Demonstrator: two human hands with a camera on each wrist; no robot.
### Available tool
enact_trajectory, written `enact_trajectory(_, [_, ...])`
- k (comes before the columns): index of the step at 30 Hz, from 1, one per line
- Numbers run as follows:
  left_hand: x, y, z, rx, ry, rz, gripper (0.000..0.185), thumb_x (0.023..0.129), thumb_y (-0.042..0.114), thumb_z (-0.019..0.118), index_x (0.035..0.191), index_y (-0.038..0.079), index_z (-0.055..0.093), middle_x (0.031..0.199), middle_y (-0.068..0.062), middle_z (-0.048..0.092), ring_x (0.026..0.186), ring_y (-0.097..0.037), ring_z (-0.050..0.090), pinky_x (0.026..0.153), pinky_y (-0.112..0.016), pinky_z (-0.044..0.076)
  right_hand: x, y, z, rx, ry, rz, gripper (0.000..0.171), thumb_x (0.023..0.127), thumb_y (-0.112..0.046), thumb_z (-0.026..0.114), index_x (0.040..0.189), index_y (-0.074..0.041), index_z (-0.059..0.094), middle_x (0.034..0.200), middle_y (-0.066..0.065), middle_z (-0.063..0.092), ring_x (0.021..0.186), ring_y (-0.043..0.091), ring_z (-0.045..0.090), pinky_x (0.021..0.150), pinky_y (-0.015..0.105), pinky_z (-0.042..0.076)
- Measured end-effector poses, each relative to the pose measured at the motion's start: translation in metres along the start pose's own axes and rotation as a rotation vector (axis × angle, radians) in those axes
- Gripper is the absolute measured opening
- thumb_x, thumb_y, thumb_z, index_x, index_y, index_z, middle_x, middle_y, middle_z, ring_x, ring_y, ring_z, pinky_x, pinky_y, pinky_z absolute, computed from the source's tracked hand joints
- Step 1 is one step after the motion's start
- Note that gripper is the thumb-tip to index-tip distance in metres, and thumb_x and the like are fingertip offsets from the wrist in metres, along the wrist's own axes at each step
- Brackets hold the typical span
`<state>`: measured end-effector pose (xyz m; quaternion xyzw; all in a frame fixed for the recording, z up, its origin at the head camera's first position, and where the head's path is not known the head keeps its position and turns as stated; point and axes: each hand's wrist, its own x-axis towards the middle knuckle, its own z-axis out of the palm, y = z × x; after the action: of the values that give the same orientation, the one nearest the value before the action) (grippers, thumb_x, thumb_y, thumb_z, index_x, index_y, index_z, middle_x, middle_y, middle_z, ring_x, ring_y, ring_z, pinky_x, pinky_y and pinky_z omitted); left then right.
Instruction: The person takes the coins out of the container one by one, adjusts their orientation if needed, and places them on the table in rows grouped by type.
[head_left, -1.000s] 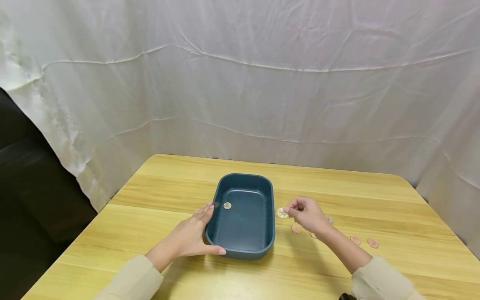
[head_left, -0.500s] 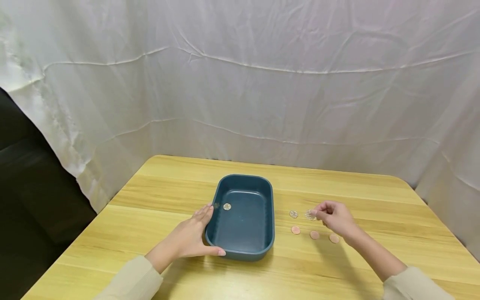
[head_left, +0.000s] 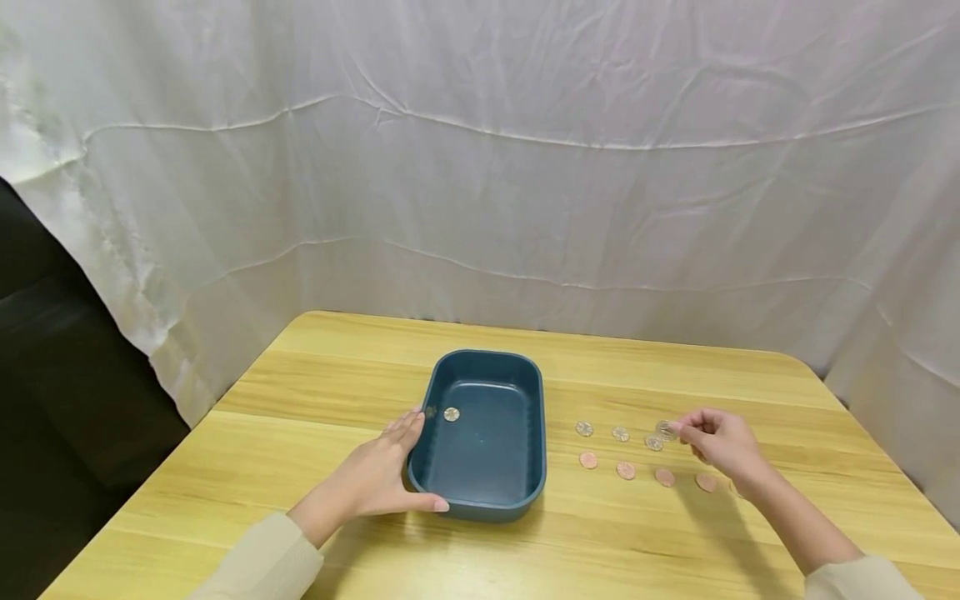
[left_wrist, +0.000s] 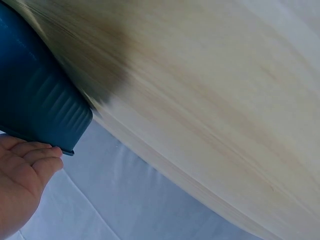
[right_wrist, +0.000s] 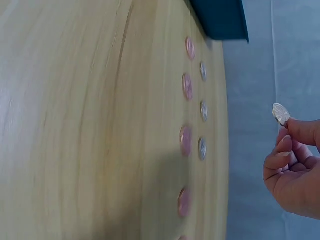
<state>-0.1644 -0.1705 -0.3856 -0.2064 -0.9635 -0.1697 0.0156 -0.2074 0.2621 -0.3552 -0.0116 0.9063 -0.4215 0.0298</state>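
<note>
both arms wear long sleeves of a plain pale beige cloth, ending at the wrists. the hands, left hand (head_left: 373,481) and right hand (head_left: 722,442), are bare, with no rings or watch showing.

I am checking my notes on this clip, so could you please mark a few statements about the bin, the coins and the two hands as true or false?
1. The right hand pinches a silver coin clear of the table. True.
2. The blue bin holds no coins. False: one silver coin lies inside, by its left wall.
3. The left hand rests against the bin's left side, its thumb along the near wall. True.
4. The pink coins lie farther from the person than the silver row. False: the pink row is nearer.
5. The loose coins lie left of the bin. False: they lie to its right.
</note>
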Motion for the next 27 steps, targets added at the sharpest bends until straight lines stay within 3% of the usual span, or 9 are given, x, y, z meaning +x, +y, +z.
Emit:
enact_trajectory(16, [-0.001,0.0,0.0,0.008,-0.008,-0.011,0.116,0.065,0.073,0.063,0.144,-0.003,0.026,0.152,-0.019,0.024,0.138,-0.035,0.028,0.103,-0.052,0.039,0.013,0.052,-0.014,-0.049,0.063,0.13,0.028,0.093,-0.022,0.051,0.095,0.005,0.058,0.08,0.002,0.055,0.071,0.011,0.046,0.058,0.023,0.043])
enact_trajectory(18, [0.0,-0.001,0.0,0.007,-0.007,-0.013,0.116,0.064,0.074,0.063,0.144,-0.002,0.026,0.152,-0.018,0.024,0.139,-0.035,0.028,0.103,-0.052,0.038,0.015,0.056,-0.016,-0.05,0.066,0.146,0.03,0.092,-0.024,0.052,0.096,0.005,0.059,0.084,0.004,0.055,0.074,0.012,0.045,0.058,0.023,0.043])
enact_trajectory(24, [0.0,-0.001,0.001,0.009,-0.005,-0.007,0.117,0.064,0.074,0.063,0.144,-0.003,0.026,0.152,-0.018,0.023,0.139,-0.034,0.027,0.104,-0.051,0.038,0.023,0.07,-0.014,-0.011,0.092,0.201,0.029,0.087,-0.021,0.057,0.091,0.008,0.062,0.08,0.007,0.057,0.065,0.012,0.047,0.05,0.026,0.045])
enact_trajectory(27, [0.0,-0.001,0.001,0.013,-0.004,-0.002,0.117,0.064,0.074,0.062,0.144,-0.003,0.026,0.152,-0.018,0.022,0.139,-0.034,0.027,0.105,-0.05,0.037,0.028,0.075,-0.015,-0.051,0.107,0.209,0.03,0.087,-0.021,0.058,0.09,0.009,0.063,0.081,0.01,0.059,0.073,0.014,0.047,0.055,0.025,0.045])
